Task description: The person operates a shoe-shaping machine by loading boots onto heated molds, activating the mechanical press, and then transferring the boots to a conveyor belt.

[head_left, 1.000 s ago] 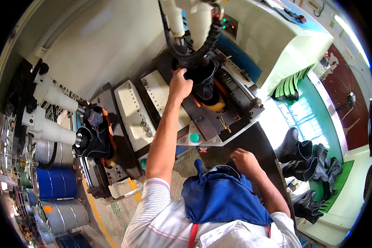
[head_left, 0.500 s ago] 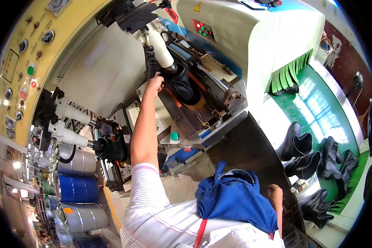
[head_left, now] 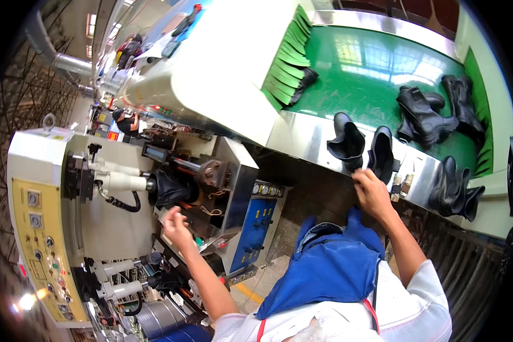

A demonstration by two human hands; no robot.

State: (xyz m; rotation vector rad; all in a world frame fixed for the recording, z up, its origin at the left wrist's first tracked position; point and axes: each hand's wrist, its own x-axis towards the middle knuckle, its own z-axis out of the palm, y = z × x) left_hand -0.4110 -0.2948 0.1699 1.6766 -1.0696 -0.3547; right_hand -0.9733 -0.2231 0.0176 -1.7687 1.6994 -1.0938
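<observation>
My left hand [head_left: 178,229] is in the air just in front of the moulding machine, its fingers loosely bent and apart, with nothing in them. Close beyond it, a black boot [head_left: 171,188] sits on the machine's station at the end of a white arm [head_left: 122,181]. My right hand [head_left: 373,191] reaches to the metal ledge, where its closed fingertips meet the top rim of a black boot [head_left: 344,143]. A second black boot [head_left: 381,151] stands right beside that one, its opening toward me.
Several black boots [head_left: 424,117] lie on the green conveyor belt [head_left: 359,62]; others [head_left: 453,191] stand at the ledge's right end. Green strips [head_left: 288,68] curtain a white housing. A yellow control panel [head_left: 45,251] stands left, steel drums [head_left: 159,319] below. A person [head_left: 125,122] is far off.
My view has swung right, toward the conveyor. My left hand has come away from the machine's boot and black hose. My right hand has risen from beside my apron to the boots on the ledge.
</observation>
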